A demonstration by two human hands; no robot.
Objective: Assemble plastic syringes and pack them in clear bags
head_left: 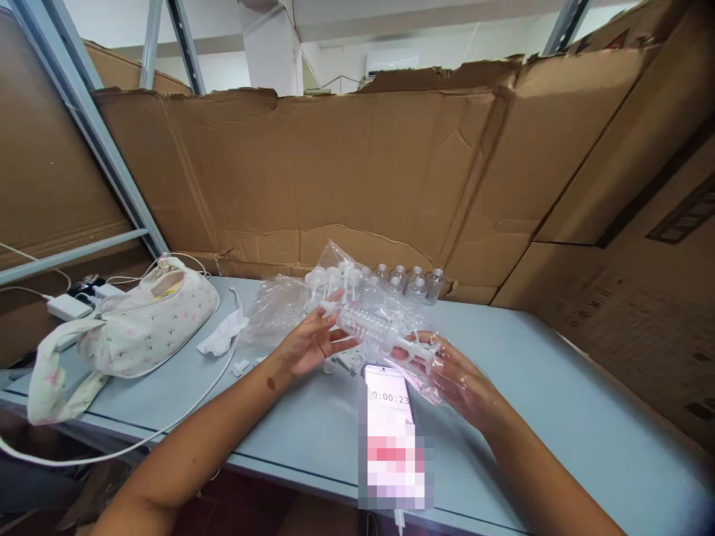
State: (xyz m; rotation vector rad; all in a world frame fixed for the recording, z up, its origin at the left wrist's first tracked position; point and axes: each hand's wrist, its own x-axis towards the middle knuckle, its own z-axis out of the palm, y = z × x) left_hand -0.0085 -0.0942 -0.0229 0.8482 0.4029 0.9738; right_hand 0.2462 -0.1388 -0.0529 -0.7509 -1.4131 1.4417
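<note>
A clear ribbed plastic bottle [363, 324] with white fittings lies slantwise between my hands, above the table. My left hand [313, 339] pinches its white tip with thumb and forefinger, the other fingers spread below. At the opposite end, my right hand [458, 376] is closed around a loose clear plastic bag [416, 324], close to white parts shaped like a trigger or pump head [418, 351]. Glare on the film partly hides the right fingers. Just behind, several white pump-like pieces [335, 279] sit in clear film.
Several small clear bottles [416, 286] stand at the back. A phone [391, 417] showing a timer lies in front of my hands. To the left are a tissue [223, 333], a white cable [190, 413] and a patterned cloth bag [145, 320]. Cardboard walls [335, 164] surround the table [558, 387].
</note>
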